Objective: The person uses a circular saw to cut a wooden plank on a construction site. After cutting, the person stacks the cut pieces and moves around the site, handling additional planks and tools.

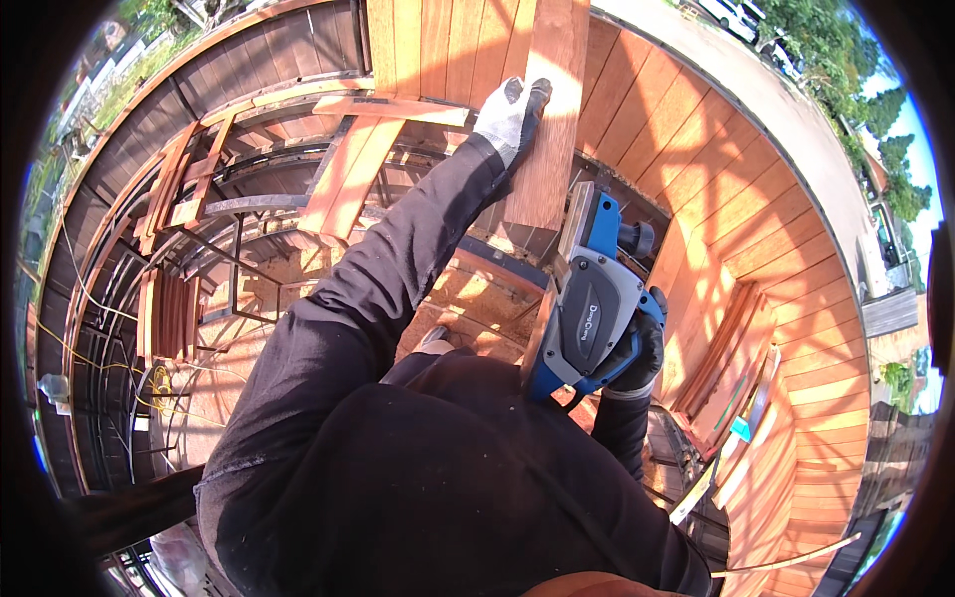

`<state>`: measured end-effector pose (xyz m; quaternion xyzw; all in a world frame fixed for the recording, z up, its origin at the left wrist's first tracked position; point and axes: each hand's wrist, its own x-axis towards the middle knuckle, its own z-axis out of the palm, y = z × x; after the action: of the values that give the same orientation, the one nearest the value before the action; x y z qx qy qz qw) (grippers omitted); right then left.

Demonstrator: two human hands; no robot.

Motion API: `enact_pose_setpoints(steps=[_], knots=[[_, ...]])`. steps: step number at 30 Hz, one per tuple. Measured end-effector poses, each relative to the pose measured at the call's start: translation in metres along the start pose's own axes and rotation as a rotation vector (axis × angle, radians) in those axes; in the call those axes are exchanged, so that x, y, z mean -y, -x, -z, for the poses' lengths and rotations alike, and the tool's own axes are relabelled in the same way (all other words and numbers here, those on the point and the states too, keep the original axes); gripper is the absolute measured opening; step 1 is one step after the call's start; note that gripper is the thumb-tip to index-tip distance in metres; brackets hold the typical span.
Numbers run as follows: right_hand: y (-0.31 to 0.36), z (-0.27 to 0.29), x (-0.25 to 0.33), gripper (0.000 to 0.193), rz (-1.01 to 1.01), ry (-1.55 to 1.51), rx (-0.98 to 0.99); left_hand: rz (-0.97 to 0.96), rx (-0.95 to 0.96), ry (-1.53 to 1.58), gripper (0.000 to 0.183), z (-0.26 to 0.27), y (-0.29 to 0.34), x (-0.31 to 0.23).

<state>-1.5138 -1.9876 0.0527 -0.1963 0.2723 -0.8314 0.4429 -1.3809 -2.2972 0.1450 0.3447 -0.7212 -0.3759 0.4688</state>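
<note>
My left hand, in a white and grey glove, is closed on the left edge of a reddish-brown wooden board. The board points away from me, and its near end lies just beyond the tool. In a dark glove with a pale cuff, my right hand wraps round the rear handle of a blue and grey belt sander. The sander is tipped on its side in front of my body, its belt facing left, close to the board's near end. Part of my right hand is hidden behind the sander's body.
A curved wall of wooden planks runs along the right. Stacked wood strips lean inside it. On the left stand a dark metal frame, loose boards, another strip stack and a yellow cord.
</note>
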Motion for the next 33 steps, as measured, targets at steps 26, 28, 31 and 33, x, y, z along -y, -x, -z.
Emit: enact_pose_setpoints(steps=[26, 28, 31, 33], knots=[[-0.005, 0.0, 0.004, 0.044, -0.001, -0.007, -0.107, -0.263, 0.049, 0.053, 0.03, -0.037, 0.044, 0.022], [-0.008, -0.001, 0.005, 0.045, -0.027, -0.027, -0.052, -0.225, 0.052, 0.107, 0.03, -0.035, 0.03, 0.018], [-0.006, 0.007, 0.001, 0.046, -0.053, -0.061, 0.0, -0.013, 0.035, 0.297, 0.029, -0.026, 0.019, 0.006], [-0.007, 0.016, -0.002, 0.047, -0.059, -0.079, 0.082, -0.176, -0.009, 0.189, 0.026, -0.028, 0.012, 0.016]])
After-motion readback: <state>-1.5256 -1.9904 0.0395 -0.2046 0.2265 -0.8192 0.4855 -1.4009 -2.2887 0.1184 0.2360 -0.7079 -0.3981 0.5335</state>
